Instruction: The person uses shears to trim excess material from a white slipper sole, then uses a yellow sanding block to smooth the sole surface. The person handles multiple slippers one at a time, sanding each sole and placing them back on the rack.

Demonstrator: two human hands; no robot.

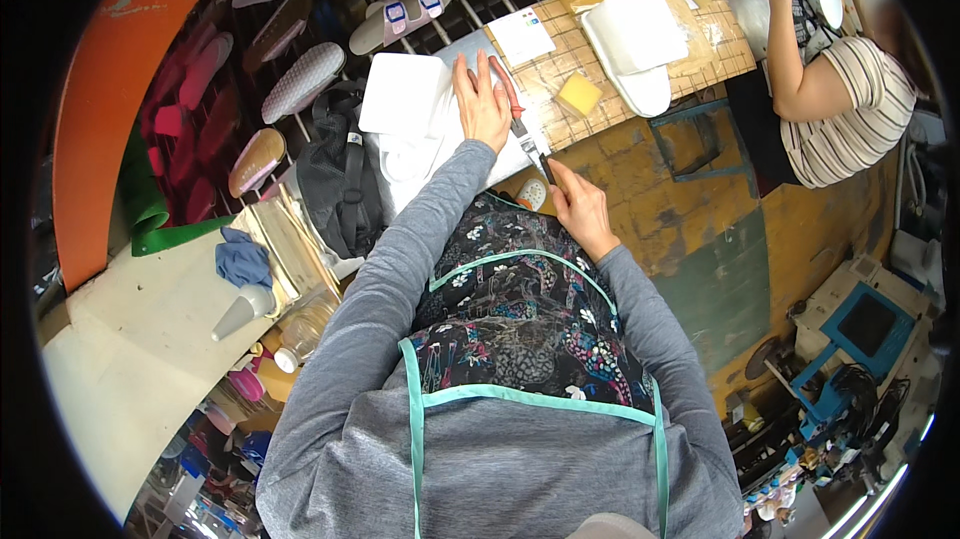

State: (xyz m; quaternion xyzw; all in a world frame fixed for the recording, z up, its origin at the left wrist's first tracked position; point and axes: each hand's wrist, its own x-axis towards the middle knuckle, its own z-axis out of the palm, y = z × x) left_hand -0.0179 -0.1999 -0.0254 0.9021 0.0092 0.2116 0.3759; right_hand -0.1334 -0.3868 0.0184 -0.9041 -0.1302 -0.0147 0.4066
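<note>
My left hand (483,107) lies palm down at the bench's near edge, fingers stretched out, on a pale sheet beside a pair of red-handled pliers or snips (505,87). Just right of it, my right hand (585,211) has its fingers closed on the dark end of a slim tool (534,151) with a silvery, flat part pointing toward the bench. Whether that tool touches the red-handled one, I cannot tell. White sheets and a rounded white pad (402,94) are stacked to the left of my left hand.
On the bench (545,34) are a yellow sponge block (578,96), a printed card (521,36) and white sole-shaped pieces (635,44). Behind runs a rack with sandals (405,14). A black backpack (340,154) sits left. A co-worker in a striped shirt (850,114) works at right.
</note>
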